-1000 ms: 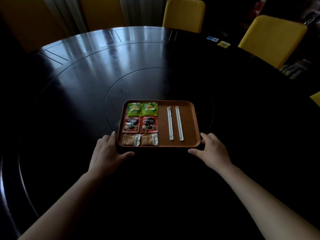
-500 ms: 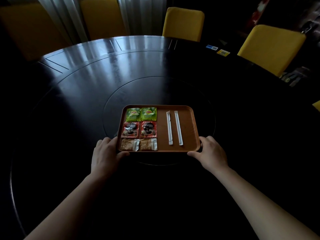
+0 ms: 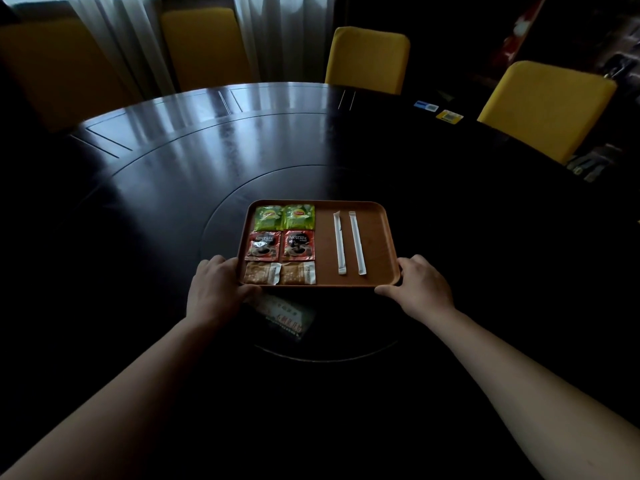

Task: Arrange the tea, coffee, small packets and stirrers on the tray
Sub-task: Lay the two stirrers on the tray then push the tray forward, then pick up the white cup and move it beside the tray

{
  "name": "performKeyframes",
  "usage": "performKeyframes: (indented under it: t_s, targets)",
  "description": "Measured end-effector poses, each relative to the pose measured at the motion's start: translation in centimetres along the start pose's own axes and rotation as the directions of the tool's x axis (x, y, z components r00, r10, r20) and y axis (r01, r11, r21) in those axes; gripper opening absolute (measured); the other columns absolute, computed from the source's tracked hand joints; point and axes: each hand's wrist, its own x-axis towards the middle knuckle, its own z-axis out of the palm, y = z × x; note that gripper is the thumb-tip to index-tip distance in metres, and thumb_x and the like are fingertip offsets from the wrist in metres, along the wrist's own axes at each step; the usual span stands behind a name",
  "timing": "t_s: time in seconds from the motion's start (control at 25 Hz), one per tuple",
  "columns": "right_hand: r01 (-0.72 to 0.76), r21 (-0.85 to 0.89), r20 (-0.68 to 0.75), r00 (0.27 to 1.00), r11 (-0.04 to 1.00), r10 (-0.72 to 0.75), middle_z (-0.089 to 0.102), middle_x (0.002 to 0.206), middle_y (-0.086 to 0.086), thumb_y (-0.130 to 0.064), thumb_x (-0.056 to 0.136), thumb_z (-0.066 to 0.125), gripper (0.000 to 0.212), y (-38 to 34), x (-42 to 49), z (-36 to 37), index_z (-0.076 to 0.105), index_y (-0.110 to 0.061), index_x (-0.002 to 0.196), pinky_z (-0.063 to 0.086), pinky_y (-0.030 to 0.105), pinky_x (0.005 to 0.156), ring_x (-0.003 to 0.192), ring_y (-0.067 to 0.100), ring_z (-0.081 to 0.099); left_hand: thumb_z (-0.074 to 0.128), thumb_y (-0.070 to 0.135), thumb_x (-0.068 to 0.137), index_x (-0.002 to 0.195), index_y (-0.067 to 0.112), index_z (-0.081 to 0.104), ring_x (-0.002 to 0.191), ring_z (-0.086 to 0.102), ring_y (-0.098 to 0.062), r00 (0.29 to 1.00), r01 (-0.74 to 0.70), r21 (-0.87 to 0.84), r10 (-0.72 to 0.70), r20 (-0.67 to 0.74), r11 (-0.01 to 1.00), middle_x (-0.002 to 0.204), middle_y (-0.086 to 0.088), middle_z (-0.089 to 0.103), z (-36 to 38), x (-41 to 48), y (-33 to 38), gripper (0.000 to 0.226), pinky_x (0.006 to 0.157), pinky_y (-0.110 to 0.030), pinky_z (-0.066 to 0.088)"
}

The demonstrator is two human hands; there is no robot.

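Observation:
A brown tray (image 3: 375,233) rests on the dark round table. Its left half holds two green tea bags (image 3: 284,217) at the back, two red coffee sachets (image 3: 281,245) in the middle and two small brown packets (image 3: 280,273) at the front. Two white wrapped stirrers (image 3: 348,242) lie side by side on its right half. My left hand (image 3: 216,291) grips the tray's near left corner. My right hand (image 3: 417,287) grips the near right corner.
The dark round table (image 3: 173,188) has an inset turntable ring. Yellow chairs (image 3: 367,58) stand around the far side. Two small cards (image 3: 438,111) lie at the far right. The tray's reflection (image 3: 285,315) shows below its front edge.
The tray sits a little lower and nearer the picture's middle as the view tilts up. Both hands have closed more tightly on the tray's near corners.

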Motion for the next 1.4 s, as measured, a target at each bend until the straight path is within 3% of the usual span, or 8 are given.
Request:
performKeyframes:
  t_s: [0.24, 0.52, 0.68, 0.8, 0.92, 1.04, 1.2, 1.4]
  targets:
    - [0.030, 0.009, -0.010, 0.999, 1.000, -0.030, 0.054, 0.100, 0.002, -0.053, 0.070, 0.078, 0.051, 0.1, 2.5, 0.4, 0.063, -0.021, 0.107, 0.046, 0.031, 0.071, 0.093, 0.023, 0.059, 0.083, 0.035, 0.072, 0.109, 0.019, 0.071, 0.088, 0.044, -0.019, 1.000, -0.006, -0.023, 0.006, -0.003, 1.000, 0.086, 0.002, 0.049, 0.6, 2.3, 0.1, 0.043, 0.072, -0.033, 0.038]
    - [0.014, 0.023, -0.037, 0.999, 1.000, -0.013, 0.046, 0.089, -0.005, -0.057, 0.063, 0.080, 0.053, 0.6, 3.8, 1.3, 0.063, -0.024, 0.101, 0.041, 0.029, 0.064, 0.077, 0.015, 0.050, 0.082, 0.036, 0.074, 0.113, 0.022, 0.068, 0.089, 0.048, -0.018, 1.000, 0.013, -0.040, -0.013, -0.006, 0.999, 0.088, 0.002, 0.050, 1.1, 2.6, -0.4, 0.043, 0.071, -0.034, 0.039]
    - [-0.045, 0.067, 0.020, 0.999, 0.997, 0.043, 0.056, 0.103, 0.000, -0.057, 0.063, 0.081, 0.061, 0.3, 3.7, 0.7, 0.056, -0.024, 0.108, 0.046, 0.031, 0.069, 0.090, 0.021, 0.060, 0.077, 0.038, 0.079, 0.119, 0.017, 0.062, 0.093, 0.051, -0.024, 1.000, 0.002, 0.053, -0.004, 0.025, 0.999, 0.098, -0.006, 0.055, 0.7, 2.2, 0.3, 0.047, 0.075, -0.036, 0.043]
    - [-0.062, 0.107, 0.028, 0.998, 0.992, 0.060, 0.059, 0.110, 0.004, -0.052, 0.070, 0.078, 0.058, 0.4, 1.9, -0.3, 0.054, -0.021, 0.113, 0.050, 0.034, 0.075, 0.096, 0.025, 0.061, 0.075, 0.039, 0.080, 0.129, 0.015, 0.051, 0.102, 0.055, -0.034, 0.999, 0.026, 0.052, -0.028, 0.033, 0.998, 0.110, -0.016, 0.058, 0.2, 0.0, 1.5, 0.059, 0.086, -0.046, 0.048]
    - [-0.088, 0.194, 0.010, 0.996, 0.977, 0.088, 0.061, 0.107, 0.003, -0.045, 0.081, 0.071, 0.049, 1.4, -2.6, -1.2, 0.055, -0.018, 0.119, 0.051, 0.034, 0.077, 0.096, 0.025, 0.062, 0.072, 0.039, 0.083, 0.136, 0.016, 0.049, 0.107, 0.054, -0.040, 1.000, 0.019, 0.007, -0.019, 0.009, 1.000, 0.116, -0.019, 0.056, -0.3, -5.6, 2.6, 0.063, 0.090, -0.052, 0.047]
    - [-0.128, 0.301, 0.030, 0.992, 0.945, 0.125, 0.066, 0.099, 0.000, -0.036, 0.086, 0.069, 0.035, 2.7, -9.7, -2.8, 0.061, -0.017, 0.114, 0.050, 0.032, 0.080, 0.094, 0.022, 0.064, 0.069, 0.039, 0.084, 0.130, 0.018, 0.057, 0.111, 0.053, -0.037, 0.995, -0.096, 0.023, 0.096, 0.007, 0.995, 0.118, -0.013, 0.057, -0.3, -14.1, 4.4, 0.052, 0.089, -0.054, 0.047]
    - [-0.137, 0.456, -0.011, 0.987, 0.880, 0.159, 0.071, 0.093, 0.001, -0.028, 0.084, 0.069, 0.023, 3.8, -22.8, -5.0, 0.068, -0.016, 0.104, 0.048, 0.026, 0.080, 0.090, 0.018, 0.066, 0.064, 0.038, 0.089, 0.128, 0.023, 0.060, 0.120, 0.048, -0.029, 0.959, -0.266, -0.046, 0.269, 0.089, 0.963, 0.123, -0.006, 0.057, 0.0, -26.2, 7.5, 0.042, 0.099, -0.052, 0.039]
    - [-0.259, 0.590, 0.080, 0.961, 0.765, 0.264, 0.073, 0.094, 0.005, -0.020, 0.084, 0.070, 0.019, 5.7, -41.5, -4.7, 0.071, -0.012, 0.101, 0.052, 0.030, 0.082, 0.087, 0.018, 0.067, 0.054, 0.043, 0.094, 0.131, 0.023, 0.058, 0.130, 0.044, -0.030, 0.875, -0.425, -0.072, 0.430, 0.222, 0.902, 0.134, -0.006, 0.054, 0.8, -35.8, 8.0, 0.043, 0.108, -0.053, 0.032]
